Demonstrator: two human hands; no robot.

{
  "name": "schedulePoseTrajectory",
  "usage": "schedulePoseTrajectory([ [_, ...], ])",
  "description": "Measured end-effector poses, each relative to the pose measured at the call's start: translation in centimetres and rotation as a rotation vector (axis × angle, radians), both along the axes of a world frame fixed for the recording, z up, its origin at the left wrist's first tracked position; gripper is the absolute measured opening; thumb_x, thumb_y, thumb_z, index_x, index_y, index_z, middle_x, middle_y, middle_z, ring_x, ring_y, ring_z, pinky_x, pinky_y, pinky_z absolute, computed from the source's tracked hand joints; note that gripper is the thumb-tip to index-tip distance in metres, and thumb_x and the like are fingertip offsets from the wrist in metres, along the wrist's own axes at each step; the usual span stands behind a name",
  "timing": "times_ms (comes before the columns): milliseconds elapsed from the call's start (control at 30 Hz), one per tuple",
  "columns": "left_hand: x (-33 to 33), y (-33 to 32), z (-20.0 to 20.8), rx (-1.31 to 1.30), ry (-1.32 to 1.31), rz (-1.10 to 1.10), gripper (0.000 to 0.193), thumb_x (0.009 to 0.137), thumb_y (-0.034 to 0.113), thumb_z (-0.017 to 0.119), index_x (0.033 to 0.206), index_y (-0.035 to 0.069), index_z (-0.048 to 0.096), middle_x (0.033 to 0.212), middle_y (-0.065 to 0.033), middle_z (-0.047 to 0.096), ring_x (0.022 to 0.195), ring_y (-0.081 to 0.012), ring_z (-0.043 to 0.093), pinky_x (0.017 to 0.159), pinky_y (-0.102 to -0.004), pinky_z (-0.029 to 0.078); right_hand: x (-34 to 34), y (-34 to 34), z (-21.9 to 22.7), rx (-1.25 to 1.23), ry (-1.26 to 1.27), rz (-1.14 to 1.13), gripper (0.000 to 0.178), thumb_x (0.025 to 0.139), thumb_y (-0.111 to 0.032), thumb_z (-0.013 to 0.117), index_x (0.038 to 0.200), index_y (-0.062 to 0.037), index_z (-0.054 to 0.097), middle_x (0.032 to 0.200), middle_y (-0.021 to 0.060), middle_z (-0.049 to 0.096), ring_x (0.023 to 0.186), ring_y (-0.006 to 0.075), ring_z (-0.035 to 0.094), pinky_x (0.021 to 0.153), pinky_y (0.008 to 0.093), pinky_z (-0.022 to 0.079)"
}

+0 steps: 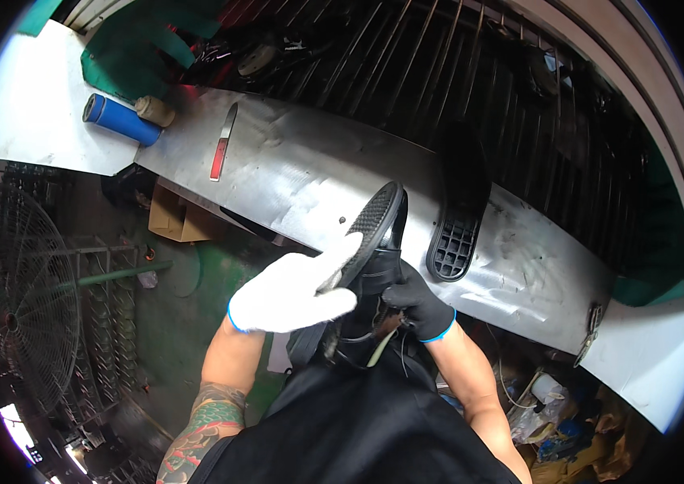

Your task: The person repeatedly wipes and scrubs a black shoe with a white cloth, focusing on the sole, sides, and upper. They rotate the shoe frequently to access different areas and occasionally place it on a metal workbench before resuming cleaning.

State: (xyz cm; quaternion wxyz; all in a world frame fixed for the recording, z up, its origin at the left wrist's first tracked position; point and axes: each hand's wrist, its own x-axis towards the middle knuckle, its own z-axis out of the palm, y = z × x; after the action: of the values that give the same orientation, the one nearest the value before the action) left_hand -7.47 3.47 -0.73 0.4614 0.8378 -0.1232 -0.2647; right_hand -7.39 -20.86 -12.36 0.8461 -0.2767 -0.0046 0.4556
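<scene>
My left hand [289,294], in a white glove, is closed around the textured black sole [376,219] of a black shoe [380,271]. The fingers lie along the edge of the sole. In a black glove, my right hand [421,302] grips the opposite side of the shoe's upper, close to its opening. The shoe is tilted toe-up in front of my apron, with its sole facing left. Whether the sole is fixed all the way round cannot be seen. A separate black outsole [453,246] with a grid of hollows lies on the metal bench to the right.
On the metal bench [301,153] lies a knife [219,153] with a red handle. A blue cylinder [122,118] and a tan jar [155,111] stand at its left end. Dark metal rods [406,56] run behind, carrying black shoes. A large fan [15,315] stands at left.
</scene>
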Motion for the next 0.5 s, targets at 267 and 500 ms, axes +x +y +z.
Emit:
schedulePoseTrajectory([
  [267, -0.7, -2.6, -0.6, 0.258, -0.363, 0.088, 0.069, 0.089, 0.037, 0.079, 0.141, -0.004, 0.059, 0.080, -0.0154, 0.068, 0.065, -0.0295, 0.066, 0.066, -0.0384, 0.054, 1.1, 0.4, 3.4, -0.135, -0.110, -0.131, 0.096, 0.079, -0.007, 0.074, 0.162, -0.0048, 0.026, 0.141, 0.0137, 0.061, 0.130, 0.0253, 0.060, 0.113, 0.0408, 0.046],
  [500, 1.0, -3.5, -1.6, -0.022, -0.446, 0.271, 0.064, 0.086, 0.029, 0.083, 0.139, -0.001, 0.063, 0.069, -0.0111, 0.065, 0.057, -0.0222, 0.064, 0.059, -0.0351, 0.052, 0.9, 0.9, 4.2, -0.194, -0.238, -0.011, 0.107, 0.081, -0.002, 0.075, 0.167, -0.0082, 0.010, 0.138, 0.0136, 0.062, 0.123, 0.0240, 0.063, 0.106, 0.0389, 0.050],
])
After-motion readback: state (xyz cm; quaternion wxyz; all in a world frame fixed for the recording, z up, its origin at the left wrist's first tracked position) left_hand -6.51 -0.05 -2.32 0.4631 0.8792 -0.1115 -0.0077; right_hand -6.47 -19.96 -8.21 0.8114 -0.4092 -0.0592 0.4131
